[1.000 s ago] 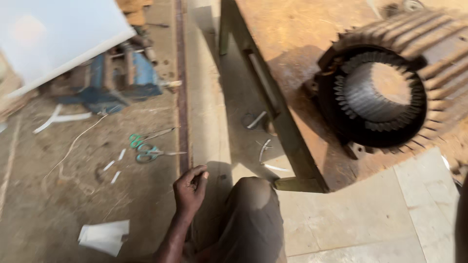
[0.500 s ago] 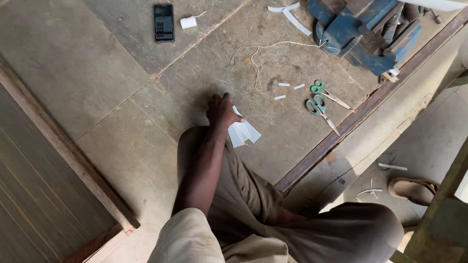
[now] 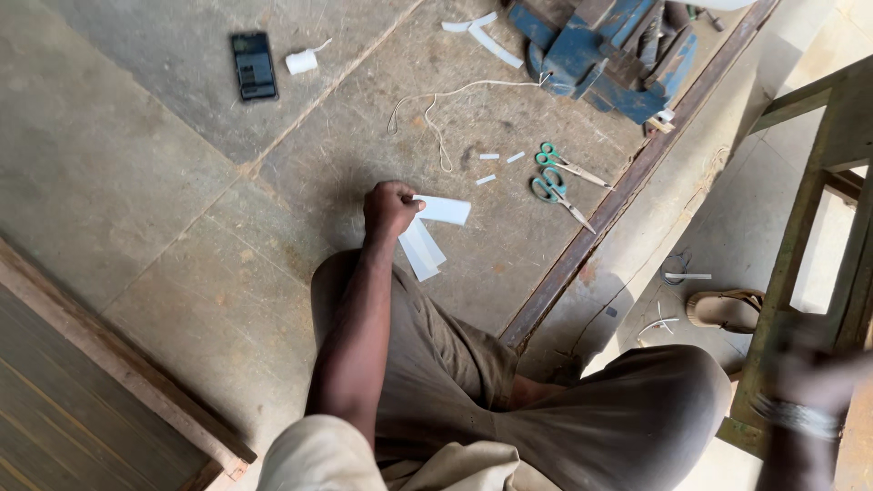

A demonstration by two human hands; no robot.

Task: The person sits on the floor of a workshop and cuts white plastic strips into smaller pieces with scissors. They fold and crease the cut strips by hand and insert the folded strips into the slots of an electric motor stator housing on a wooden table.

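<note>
In the head view my left hand [image 3: 391, 209] has its fingers pinched on white paper strips [image 3: 427, 232] just above the floor [image 3: 164, 209], near two green scissors [image 3: 556, 177]. They look light, floppy and easily creased, best gripped at one end. My right hand [image 3: 809, 373] is blurred; I cannot tell its fingers' state.

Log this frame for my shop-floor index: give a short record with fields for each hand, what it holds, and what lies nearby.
left hand: closed on white paper strips, low over the concrete floor
right hand: blurred at right edge by green frame, grip unclear
nearby: two green scissors, white string, blue vise, phone, sandal
</note>
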